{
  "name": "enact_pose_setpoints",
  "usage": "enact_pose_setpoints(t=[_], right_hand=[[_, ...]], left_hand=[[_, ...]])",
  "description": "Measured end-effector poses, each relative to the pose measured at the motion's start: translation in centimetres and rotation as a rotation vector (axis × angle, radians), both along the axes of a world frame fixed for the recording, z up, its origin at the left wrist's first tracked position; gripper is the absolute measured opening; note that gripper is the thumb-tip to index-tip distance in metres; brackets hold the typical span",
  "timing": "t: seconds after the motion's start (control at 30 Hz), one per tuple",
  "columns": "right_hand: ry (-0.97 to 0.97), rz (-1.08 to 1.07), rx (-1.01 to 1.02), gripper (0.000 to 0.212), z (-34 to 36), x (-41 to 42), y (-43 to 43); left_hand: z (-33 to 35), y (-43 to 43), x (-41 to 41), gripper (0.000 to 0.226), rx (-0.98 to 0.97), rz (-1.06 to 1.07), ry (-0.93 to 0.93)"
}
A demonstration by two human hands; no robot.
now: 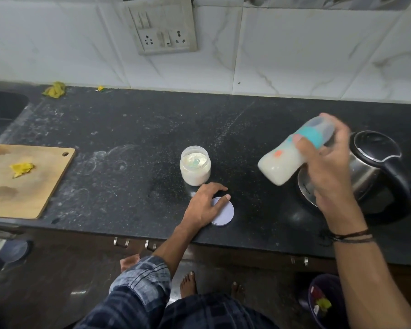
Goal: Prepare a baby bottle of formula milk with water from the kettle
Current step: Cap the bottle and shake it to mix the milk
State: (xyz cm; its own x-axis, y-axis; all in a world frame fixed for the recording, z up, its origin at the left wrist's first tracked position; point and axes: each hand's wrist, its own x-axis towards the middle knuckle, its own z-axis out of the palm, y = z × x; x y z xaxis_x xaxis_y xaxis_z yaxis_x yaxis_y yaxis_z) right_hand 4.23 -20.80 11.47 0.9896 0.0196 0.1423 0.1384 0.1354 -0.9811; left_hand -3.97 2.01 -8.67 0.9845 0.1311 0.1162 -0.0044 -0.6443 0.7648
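Note:
My right hand [328, 162] grips a baby bottle [285, 162] around its teal collar and clear cap, holding it tilted in the air with its base toward the lower left. Milky white liquid fills the bottle. Just behind it, a steel kettle [370, 167] with a black lid and handle stands on the dark counter [128, 143]. An open jar of white formula powder [195, 165] with a scoop inside stands mid-counter. My left hand [205, 205] rests with its fingers on the jar's round white lid [224, 214], which lies flat near the counter's front edge.
A wooden cutting board [22, 181] with a yellow scrap lies at the left. A dark sink [0, 110] is at the far left. Yellow scraps [55, 89] lie by the tiled wall, under a socket panel [164, 29]. A bin [323, 302] stands on the floor.

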Motion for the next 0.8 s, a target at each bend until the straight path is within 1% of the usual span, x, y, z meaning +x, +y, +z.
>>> enact_pose_setpoints(t=[0.03,0.07,0.1,0.2,0.23,0.3,0.33,0.37,0.43,0.47,0.5,0.57,0.6,0.63,0.7,0.73,0.77,0.8], right_hand=[[0.004,-0.097,0.102,0.064,0.0,0.2,0.1],[0.013,-0.168,0.147,0.063,-0.1,0.4,0.1],[0.026,-0.182,0.156,0.062,0.1,0.4,0.2],[0.048,0.012,-0.035,0.059,-0.6,0.2,0.1],[0.041,0.013,-0.030,0.060,-0.7,0.1,0.0],[0.040,-0.101,0.115,0.062,-0.4,0.3,0.1],[0.054,-0.145,0.134,0.064,-0.4,0.5,0.2],[0.070,-0.133,0.126,0.066,-0.2,0.5,0.4],[0.092,0.009,-0.001,0.065,-0.3,0.3,0.5],[0.089,0.034,-0.034,0.063,-0.5,0.2,0.4],[0.075,-0.003,-0.003,0.062,-0.4,0.1,0.4],[0.073,-0.169,0.186,0.062,0.0,0.3,0.4],[0.080,-0.224,0.197,0.064,0.0,0.5,0.4],[0.082,-0.214,0.159,0.065,0.4,0.5,0.5],[0.115,-0.046,-0.005,0.066,0.5,0.4,0.7],[0.128,-0.005,-0.047,0.066,0.5,0.4,0.6],[0.113,-0.028,-0.032,0.066,0.8,0.4,0.6],[0.086,-0.094,0.038,0.067,1.3,0.6,0.7]], left_hand=[[0.0,-0.1,0.0,0.035,0.002,0.002,0.001],[0.1,-0.1,0.1,0.034,0.005,0.004,0.003],[0.0,-0.1,0.1,0.033,0.008,0.005,0.003],[-0.2,0.0,0.0,0.033,0.009,0.000,-0.004],[-0.2,0.1,0.1,0.033,0.008,-0.005,-0.004],[0.0,0.0,0.1,0.034,0.008,-0.002,-0.004],[0.0,-0.1,0.1,0.034,0.007,0.002,-0.003],[0.0,-0.1,0.0,0.034,0.006,0.004,-0.004],[0.0,-0.1,0.0,0.034,0.008,0.003,-0.012],[0.0,0.0,-0.1,0.035,0.009,-0.002,-0.013],[0.0,0.0,0.0,0.035,0.008,-0.006,-0.010],[0.0,0.0,0.0,0.034,0.010,0.000,-0.008],[0.1,-0.1,0.0,0.034,0.011,0.002,-0.009],[0.0,-0.1,0.0,0.034,0.010,0.001,-0.011],[0.0,-0.1,-0.1,0.034,0.013,-0.001,-0.021],[0.0,0.0,-0.1,0.034,0.016,-0.005,-0.023],[0.0,0.0,0.0,0.034,0.016,-0.009,-0.024],[0.0,0.0,0.0,0.035,0.016,-0.009,-0.025]])
